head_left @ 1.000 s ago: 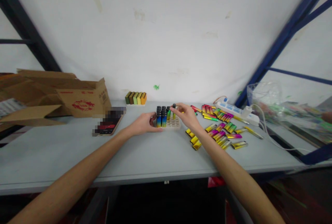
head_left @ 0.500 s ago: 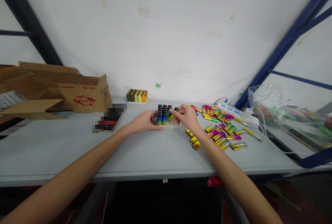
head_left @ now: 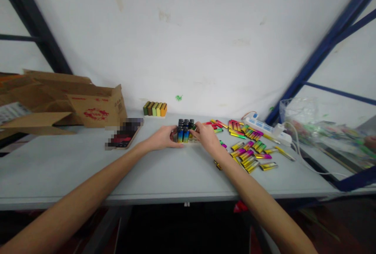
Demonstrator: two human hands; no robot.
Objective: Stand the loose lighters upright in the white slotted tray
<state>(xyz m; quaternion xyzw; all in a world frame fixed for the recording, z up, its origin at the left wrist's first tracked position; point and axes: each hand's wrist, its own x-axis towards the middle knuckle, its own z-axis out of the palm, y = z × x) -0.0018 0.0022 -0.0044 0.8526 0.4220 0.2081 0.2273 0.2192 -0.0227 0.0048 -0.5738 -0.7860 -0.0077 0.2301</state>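
Note:
Upright lighters (head_left: 183, 134) with black tops and blue-yellow bodies stand packed at the left end of a clear tray (head_left: 194, 141) on the table. My left hand (head_left: 165, 138) is closed around the left side of this group, thumb along the tray's near edge. At the tray's right part, my right hand (head_left: 205, 133) pinches a lighter (head_left: 194, 127) that shows a dark, greenish piece. Its lower part is hidden by fingers and by the other lighters. To the right of my right hand lie many loose shiny lighters (head_left: 246, 154) in yellow, pink and green.
A filled lighter tray (head_left: 155, 109) stands by the wall. A phone (head_left: 125, 134), partly pixelated, and open cardboard boxes (head_left: 96, 107) are on the left. A white power strip (head_left: 267, 128) with its cable and a clear plastic bag (head_left: 299, 115) are on the right.
My right hand has moved left and in closer to the standing lighters, bringing the pinched lighter with it. My left hand keeps its hold at about the same place.

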